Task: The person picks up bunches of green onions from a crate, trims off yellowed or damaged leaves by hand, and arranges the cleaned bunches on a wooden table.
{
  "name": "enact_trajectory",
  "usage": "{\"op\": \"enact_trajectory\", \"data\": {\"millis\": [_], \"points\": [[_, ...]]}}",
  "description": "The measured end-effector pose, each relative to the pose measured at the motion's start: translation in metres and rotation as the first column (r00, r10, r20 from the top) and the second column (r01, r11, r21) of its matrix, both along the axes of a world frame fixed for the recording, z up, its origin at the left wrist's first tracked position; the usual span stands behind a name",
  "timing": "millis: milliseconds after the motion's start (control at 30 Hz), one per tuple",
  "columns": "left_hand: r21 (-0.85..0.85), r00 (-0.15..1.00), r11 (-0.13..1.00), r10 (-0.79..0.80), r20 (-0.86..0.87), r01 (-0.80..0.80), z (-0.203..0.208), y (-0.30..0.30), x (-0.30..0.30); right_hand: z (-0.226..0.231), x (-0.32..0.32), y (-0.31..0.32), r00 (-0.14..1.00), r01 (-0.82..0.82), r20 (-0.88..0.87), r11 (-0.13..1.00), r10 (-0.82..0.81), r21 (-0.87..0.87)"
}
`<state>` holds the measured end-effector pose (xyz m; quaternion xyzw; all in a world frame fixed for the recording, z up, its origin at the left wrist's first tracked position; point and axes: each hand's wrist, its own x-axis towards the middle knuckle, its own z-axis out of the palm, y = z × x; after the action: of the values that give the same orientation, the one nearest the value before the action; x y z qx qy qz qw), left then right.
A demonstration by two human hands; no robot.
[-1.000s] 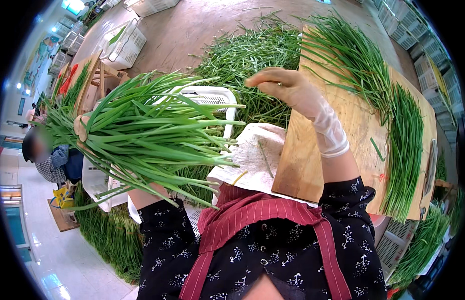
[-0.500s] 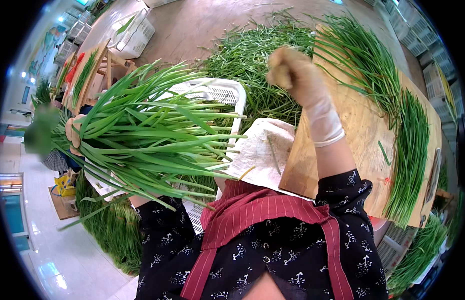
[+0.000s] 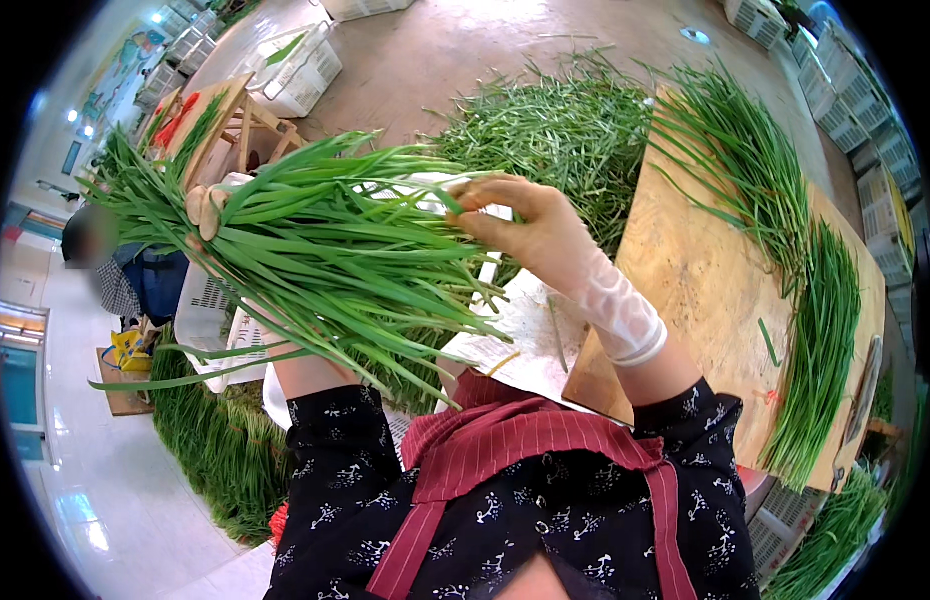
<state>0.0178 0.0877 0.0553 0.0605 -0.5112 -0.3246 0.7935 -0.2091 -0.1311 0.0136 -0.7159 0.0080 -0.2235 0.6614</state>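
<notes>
My left hand (image 3: 206, 211), in a pale glove, is closed round a thick bunch of garlic chives (image 3: 335, 250) held up at the left. The leaves trail out past the fist, and the loose stalk ends point right toward the middle. At the upper stalk ends my right hand (image 3: 530, 225), in a cream glove with a whitish cuff, has its thumb and fingertips closed on some of the chives. A white crate (image 3: 210, 325) stands below the bunch, partly hidden by it. A stained white cloth (image 3: 520, 335) lies by my apron.
At the right, a wooden board (image 3: 685, 290) carries laid-out chives (image 3: 820, 340) along its far side. Loose green trimmings (image 3: 565, 130) are heaped on the floor ahead. More chives (image 3: 225, 450) stand at lower left. Another person (image 3: 150, 275) is behind the bunch, near a wooden stand (image 3: 235, 110).
My right hand has come from above the board leftward and down to the stalk ends, its fist loosening into a pinch. The bunch in my left hand has shifted slightly right.
</notes>
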Motion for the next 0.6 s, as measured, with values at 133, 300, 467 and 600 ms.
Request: {"op": "enact_trajectory", "data": {"millis": [133,300,467,600], "points": [[0.29,0.977,0.936,-0.165,-0.135,0.199,0.013,0.026,0.021,-0.012,-0.029,-0.04,0.98,0.113,-0.123,0.944,-0.158,-0.31],[0.702,0.785,0.594,0.614,-0.081,-0.392,0.046,0.021,0.022,-0.035,-0.128,-0.107,0.836,0.2,-0.298,0.762,-0.46,-0.616],[0.59,0.38,0.218,0.91,0.165,-0.777,0.076,-0.091,-0.044,-0.009,-0.234,-0.105,0.616,0.48,-0.269,0.624,-0.74,-0.617],[0.478,0.737,0.638,0.675,0.032,-0.604,0.081,-0.148,-0.019,-0.004,-0.303,-0.094,0.525,0.675,-0.218,0.559,-0.823,-0.482]]}}
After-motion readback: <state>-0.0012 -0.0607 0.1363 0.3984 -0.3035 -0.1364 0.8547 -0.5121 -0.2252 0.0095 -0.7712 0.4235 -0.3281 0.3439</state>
